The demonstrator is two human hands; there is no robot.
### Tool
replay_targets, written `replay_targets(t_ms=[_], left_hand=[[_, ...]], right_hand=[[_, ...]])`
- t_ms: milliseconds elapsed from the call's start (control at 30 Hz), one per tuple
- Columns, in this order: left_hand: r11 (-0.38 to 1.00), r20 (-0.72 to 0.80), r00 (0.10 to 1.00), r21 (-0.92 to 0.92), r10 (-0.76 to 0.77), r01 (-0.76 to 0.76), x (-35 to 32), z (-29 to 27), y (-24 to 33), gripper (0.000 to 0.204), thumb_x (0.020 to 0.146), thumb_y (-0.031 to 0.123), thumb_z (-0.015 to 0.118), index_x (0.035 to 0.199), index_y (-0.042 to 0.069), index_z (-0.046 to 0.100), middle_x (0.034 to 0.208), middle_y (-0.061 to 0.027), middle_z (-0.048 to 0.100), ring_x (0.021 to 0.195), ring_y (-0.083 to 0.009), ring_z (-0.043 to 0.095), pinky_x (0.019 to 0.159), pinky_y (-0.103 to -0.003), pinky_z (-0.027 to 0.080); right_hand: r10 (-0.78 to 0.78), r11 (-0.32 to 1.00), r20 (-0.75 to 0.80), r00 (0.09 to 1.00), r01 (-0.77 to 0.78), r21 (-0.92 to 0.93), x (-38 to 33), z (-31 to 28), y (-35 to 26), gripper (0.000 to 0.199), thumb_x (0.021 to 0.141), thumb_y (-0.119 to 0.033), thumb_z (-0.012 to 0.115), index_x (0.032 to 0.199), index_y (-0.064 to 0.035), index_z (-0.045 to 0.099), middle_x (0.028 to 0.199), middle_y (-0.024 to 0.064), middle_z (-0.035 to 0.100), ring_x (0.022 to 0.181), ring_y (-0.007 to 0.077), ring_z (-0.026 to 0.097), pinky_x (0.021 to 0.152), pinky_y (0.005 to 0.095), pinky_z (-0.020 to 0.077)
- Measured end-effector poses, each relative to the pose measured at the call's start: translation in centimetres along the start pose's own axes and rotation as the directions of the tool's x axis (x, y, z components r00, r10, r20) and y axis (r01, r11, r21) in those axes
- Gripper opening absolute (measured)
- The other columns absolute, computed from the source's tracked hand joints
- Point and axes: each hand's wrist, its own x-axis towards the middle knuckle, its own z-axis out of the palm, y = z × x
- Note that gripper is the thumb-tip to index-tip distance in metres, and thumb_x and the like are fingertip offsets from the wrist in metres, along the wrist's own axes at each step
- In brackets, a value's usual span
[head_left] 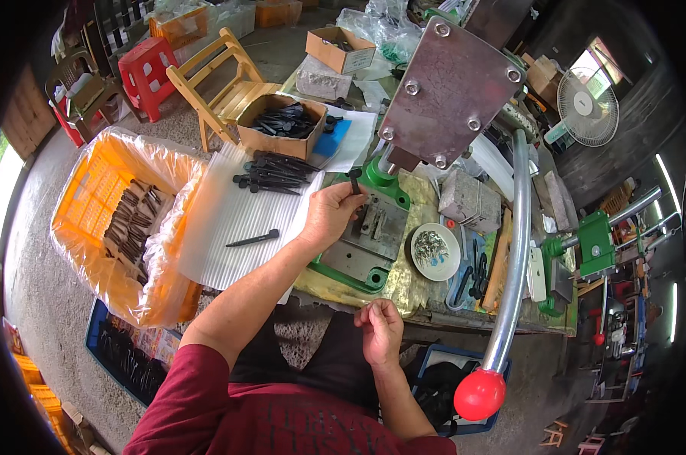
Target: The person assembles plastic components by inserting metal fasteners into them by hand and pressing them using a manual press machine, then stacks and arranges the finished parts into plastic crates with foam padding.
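Left hand stretched forward over the bench, fingers pinched around a small black plastic part, held upright just above the grey metal die block on the green base of the hand press. Right hand drawn back near the body at the bench edge, fingertips pressed together as if around something tiny; too small to tell what, if anything. Long curved steel press lever with a round red knob hanging down at the right, apart from both hands. Near the left hand, a white corrugated plastic sheet with one loose black part lying on it and a pile of similar black parts at its far end. Beyond that, an open brown cardboard box filled with more black pieces. At far left, an orange crate lined with clear plastic, holding dark parts. Just right of the die, a small round white dish of tiny metal bits.
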Motion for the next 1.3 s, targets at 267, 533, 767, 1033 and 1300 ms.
replay_targets(t_ms=[267,533,767,1033,1300], left_hand=[[0.999,-0.014,1.0,-0.047,-0.007,0.006,0.1,0.1,-0.8,0.007,0.08,0.006,0.056,0.083,0.002,0.06,0.07,0.001,0.058,0.063,-0.0043,0.053,0.053,-0.019,0.047],[0.937,0.134,0.965,0.24,0.225,-0.252,0.7,-0.4,0.8,0.007,0.074,0.005,0.059,0.079,0.0,0.058,0.068,-0.0091,0.056,0.061,-0.019,0.055,0.055,-0.029,0.044],[0.844,0.244,0.894,0.307,0.377,-0.44,1.1,-1.0,1.1,0.01,0.07,0.005,0.06,0.075,-0.001,0.054,0.069,-0.0168,0.053,0.066,-0.0349,0.052,0.056,-0.037,0.041],[0.848,0.178,0.878,0.23,0.445,-0.477,1.3,-0.1,0.2,0.018,0.069,0.006,0.061,0.065,-0.002,0.045,0.062,-0.0147,0.048,0.062,-0.0336,0.049,0.054,-0.037,0.039],[0.848,0.184,0.88,0.24,0.439,-0.473,1.2,-0.2,-0.1,0.011,0.07,0.006,0.06,0.073,-0.001,0.053,0.068,-0.0143,0.053,0.068,-0.0329,0.052,0.059,-0.037,0.041]], right_hand=[[-0.008,1.0,0.003,1.0,0.008,0.005,-0.1,-0.5,0.2,0.013,0.083,-0.015,0.051,0.081,-0.0033,0.046,0.068,0.0047,0.046,0.062,0.0144,0.044,0.061,0.0267,0.0381],[-0.056,0.998,0.034,0.998,0.057,-0.014,-0.2,-0.8,-0.2,0.01,0.084,-0.01,0.048,0.084,-0.0009,0.046,0.069,0.006,0.047,0.064,0.0145,0.046,0.062,0.0258,0.0392],[-0.413,0.876,0.074,0.908,0.418,-0.241,-0.1,-0.9,-3.8,0.011,0.083,-0.011,0.046,0.082,-0.0001,0.046,0.07,0.0082,0.047,0.062,0.0163,0.044,0.06,0.0287,0.0395],[-0.921,0.138,0.278,0.273,0.896,-0.423,-1.0,3.5,-15.4,0.02,0.084,-0.026,0.044,0.084,-0.0061,0.046,0.078,0.0099,0.049,0.078,0.0271,0.047,0.071,0.0378,0.0383],[-0.533,-0.067,0.829,0.172,0.968,-0.244,-3.2,10.1,-18.9,0.035,0.08,-0.04,0.051,0.064,-0.0086,0.05,0.06,0.0053,0.056,0.05,0.0189,0.054,0.051,0.0311,0.0385]])
